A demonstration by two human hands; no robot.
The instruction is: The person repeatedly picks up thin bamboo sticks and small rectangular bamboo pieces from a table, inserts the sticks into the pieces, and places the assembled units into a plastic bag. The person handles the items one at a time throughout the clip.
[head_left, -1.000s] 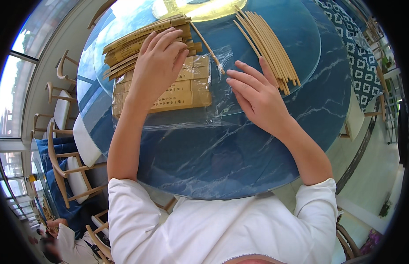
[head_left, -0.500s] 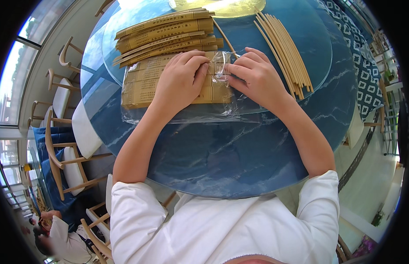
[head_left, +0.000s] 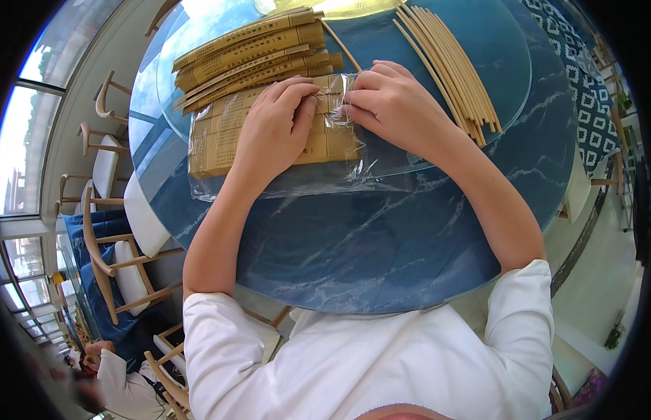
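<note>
A clear plastic bag (head_left: pixel 343 175) holding flat brown printed paper sleeves (head_left: pixel 217 136) lies on the glass turntable's near edge. Over the bag rests my left hand (head_left: pixel 275 129), fingers bent and thumb close to the forefinger, closed on the plastic. At the bag's right end my right hand (head_left: pixel 399 101) pinches the crinkled film between thumb and fingers. Just beyond my left hand sits a pile of filled brown paper chopstick sleeves (head_left: pixel 252 52). To the right of my right hand lies a bundle of bare wooden chopsticks (head_left: pixel 455 70). A single chopstick (head_left: pixel 341 45) lies between the two piles.
The round blue marbled table (head_left: pixel 367 259) carries a glass turntable (head_left: pixel 511 77) with a yellow round piece (head_left: pixel 318 7) at its far middle. Wooden chairs (head_left: pixel 122 269) with white seats stand to the left. A patterned cloth (head_left: pixel 591 105) hangs at the right. Another person (head_left: pixel 122 385) sits lower left.
The view has shifted slightly, so the table things sit a little further left and up. Both hands stay at the bag, the right still pinching its film.
</note>
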